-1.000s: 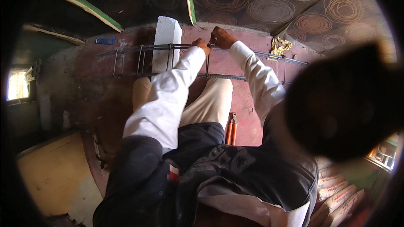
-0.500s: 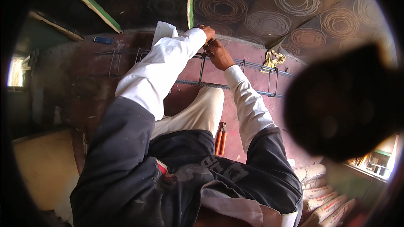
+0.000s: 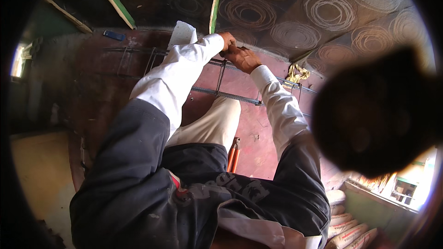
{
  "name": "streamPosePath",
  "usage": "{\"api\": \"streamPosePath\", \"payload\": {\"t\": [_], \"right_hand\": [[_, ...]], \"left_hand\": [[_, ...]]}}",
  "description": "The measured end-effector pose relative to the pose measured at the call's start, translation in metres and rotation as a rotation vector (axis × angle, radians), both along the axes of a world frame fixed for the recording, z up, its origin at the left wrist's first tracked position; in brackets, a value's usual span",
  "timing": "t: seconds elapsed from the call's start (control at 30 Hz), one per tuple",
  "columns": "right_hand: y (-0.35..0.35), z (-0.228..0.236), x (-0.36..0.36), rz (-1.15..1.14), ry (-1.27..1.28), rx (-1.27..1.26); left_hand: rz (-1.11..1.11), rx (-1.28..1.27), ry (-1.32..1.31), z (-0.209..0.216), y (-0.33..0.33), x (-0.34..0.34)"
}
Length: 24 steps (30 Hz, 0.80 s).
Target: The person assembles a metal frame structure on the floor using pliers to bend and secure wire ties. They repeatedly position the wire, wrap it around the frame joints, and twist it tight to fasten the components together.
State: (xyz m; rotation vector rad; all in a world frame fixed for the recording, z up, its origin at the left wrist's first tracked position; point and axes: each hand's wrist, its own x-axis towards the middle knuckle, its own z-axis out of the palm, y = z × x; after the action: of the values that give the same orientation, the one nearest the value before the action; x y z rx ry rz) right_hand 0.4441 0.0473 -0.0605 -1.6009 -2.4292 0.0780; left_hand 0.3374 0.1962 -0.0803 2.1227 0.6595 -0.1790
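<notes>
A long steel rebar cage, with square stirrups along its bars, lies across the reddish floor in front of me. Both hands meet above its far bar, where one stirrup stands. My left hand is closed, its fingers bent in toward the other hand. Against it, my right hand is closed too, with the fingertips pressed together. What the fingers pinch is hidden or too small to make out. Pincers with orange handles lie on the floor beside my leg.
A white block stands behind my left forearm. Farther left lies a small blue object. A crumpled yellowish cloth sits beyond the cage at right. Stacked sacks are at lower right. A dark blurred shape blocks much of the right side.
My right hand has turned, its wrist shifting slightly up and right, while staying against the left hand. The view has shifted a little. The cage and pincers lie as before.
</notes>
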Motion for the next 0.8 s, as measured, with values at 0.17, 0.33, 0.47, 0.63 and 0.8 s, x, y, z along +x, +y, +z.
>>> {"api": "streamPosePath", "payload": {"t": [0.17,0.33,0.47,0.63,0.8], "right_hand": [[0.002,0.004,0.005,-0.071,-0.002,-0.076],[0.008,-0.006,0.001,-0.059,0.066,-0.012],[0.014,0.003,-0.008,0.025,-0.007,0.091],[0.027,-0.003,-0.002,-0.093,-0.108,-0.241],[0.030,0.004,-0.004,-0.138,-0.131,-0.366]], "left_hand": [[0.021,-0.080,0.040,0.003,-0.001,0.016],[0.141,-0.077,-0.164,-0.031,0.008,0.004],[0.455,0.001,-0.325,-0.040,-0.010,-0.028],[0.288,0.271,-0.028,-0.031,-0.071,-0.070],[0.439,0.317,-0.141,-0.057,-0.079,-0.066]]}}
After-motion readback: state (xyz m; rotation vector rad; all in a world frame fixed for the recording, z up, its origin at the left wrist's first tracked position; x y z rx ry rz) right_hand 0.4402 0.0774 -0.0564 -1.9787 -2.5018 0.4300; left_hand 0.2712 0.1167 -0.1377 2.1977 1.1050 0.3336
